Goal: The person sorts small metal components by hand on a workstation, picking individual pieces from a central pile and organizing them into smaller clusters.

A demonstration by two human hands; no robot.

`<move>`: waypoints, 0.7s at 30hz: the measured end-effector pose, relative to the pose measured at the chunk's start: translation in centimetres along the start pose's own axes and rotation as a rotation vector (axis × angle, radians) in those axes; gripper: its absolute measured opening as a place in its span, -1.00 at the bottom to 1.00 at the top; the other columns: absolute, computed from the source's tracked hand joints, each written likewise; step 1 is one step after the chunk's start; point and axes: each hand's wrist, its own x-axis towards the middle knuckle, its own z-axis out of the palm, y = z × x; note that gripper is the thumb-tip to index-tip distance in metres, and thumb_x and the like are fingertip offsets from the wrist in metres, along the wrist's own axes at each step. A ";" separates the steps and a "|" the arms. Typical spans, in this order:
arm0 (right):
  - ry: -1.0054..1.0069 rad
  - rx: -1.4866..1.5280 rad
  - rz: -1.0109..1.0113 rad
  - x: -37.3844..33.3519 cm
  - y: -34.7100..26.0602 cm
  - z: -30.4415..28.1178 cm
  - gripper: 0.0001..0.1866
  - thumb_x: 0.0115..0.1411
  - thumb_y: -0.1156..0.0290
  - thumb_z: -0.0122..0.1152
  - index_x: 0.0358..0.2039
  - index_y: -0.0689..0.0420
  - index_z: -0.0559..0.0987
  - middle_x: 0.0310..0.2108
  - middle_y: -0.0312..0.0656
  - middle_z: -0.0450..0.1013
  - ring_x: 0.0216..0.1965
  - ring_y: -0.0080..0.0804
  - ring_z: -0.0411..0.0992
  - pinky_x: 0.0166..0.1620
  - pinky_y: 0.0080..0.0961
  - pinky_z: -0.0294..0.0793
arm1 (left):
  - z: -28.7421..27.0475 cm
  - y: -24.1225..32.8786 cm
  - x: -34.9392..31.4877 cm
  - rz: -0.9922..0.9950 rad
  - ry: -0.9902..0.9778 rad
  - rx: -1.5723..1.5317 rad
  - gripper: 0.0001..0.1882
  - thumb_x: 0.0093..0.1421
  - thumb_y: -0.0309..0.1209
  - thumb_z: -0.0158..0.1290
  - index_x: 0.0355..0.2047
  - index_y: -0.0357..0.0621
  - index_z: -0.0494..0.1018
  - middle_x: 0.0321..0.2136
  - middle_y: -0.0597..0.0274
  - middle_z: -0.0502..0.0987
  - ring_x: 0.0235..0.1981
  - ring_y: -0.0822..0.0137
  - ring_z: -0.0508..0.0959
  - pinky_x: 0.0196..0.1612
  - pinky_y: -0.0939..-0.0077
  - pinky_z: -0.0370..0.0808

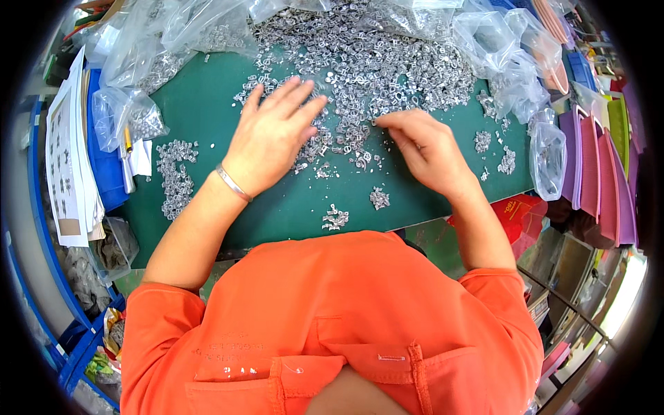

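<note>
A large heap of small clear and silvery parts (401,62) spreads over the far half of the green table (270,207). My left hand (273,135), with a bracelet at its wrist, lies over the heap's left edge, fingers spread. At the heap's near right edge, my right hand (425,145) has its thumb and fingers drawn together; whether a part sits between the tips is too small to make out. Smaller piles lie apart: one pile (175,178) left of my left forearm, two little clusters (336,218) close to the near edge, and several more (507,160) at the right.
Clear plastic bags (200,28) border the heap at the far left, with more bags (512,62) at the far right. Paper sheets (66,152) and a blue bin (104,159) stand at the left edge. Pink and purple trays (598,173) line the right side.
</note>
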 end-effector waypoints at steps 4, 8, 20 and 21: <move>0.264 -0.092 0.072 0.0 0.7 0.6 -0.82 0.06 0.64 0.21 -0.28 0.18 0.58 -0.36 -0.10 0.53 -0.32 -0.08 0.48 -0.24 -0.27 0.47 | -0.3 -0.4 -0.5 -0.103 0.081 -0.075 -0.69 0.17 -0.45 0.12 -0.05 -0.16 0.49 0.08 0.07 0.45 0.15 0.04 0.41 0.21 -0.02 0.25; 0.205 -0.186 0.103 0.5 0.3 2.4 -0.87 0.01 0.59 0.27 -0.37 0.18 0.56 -0.41 -0.13 0.49 -0.33 -0.09 0.44 -0.24 -0.26 0.44 | -1.3 1.7 -0.6 -0.096 0.152 -0.246 -0.76 0.14 -0.48 0.15 -0.15 -0.22 0.52 0.01 0.00 0.49 0.09 0.02 0.47 0.15 0.21 0.34; 0.327 0.344 0.198 -0.1 -2.6 3.1 -0.71 0.02 0.69 0.31 -0.21 0.19 0.53 -0.37 -0.19 0.52 -0.34 -0.42 0.53 -0.29 -0.53 0.52 | -1.2 4.4 -1.8 -0.436 0.054 -1.117 -0.70 0.14 -0.60 0.17 -0.09 -0.28 0.47 -0.22 0.18 0.54 -0.20 0.42 0.57 -0.12 0.57 0.52; 0.343 0.350 0.130 -0.3 -3.0 3.4 -0.69 0.02 0.69 0.31 -0.20 0.20 0.52 -0.37 -0.20 0.52 -0.34 -0.44 0.53 -0.29 -0.54 0.52 | -1.4 4.8 -1.5 -0.565 -0.036 -1.300 -0.67 0.16 -0.60 0.17 -0.05 -0.30 0.43 -0.20 0.18 0.54 -0.19 0.44 0.56 -0.10 0.56 0.54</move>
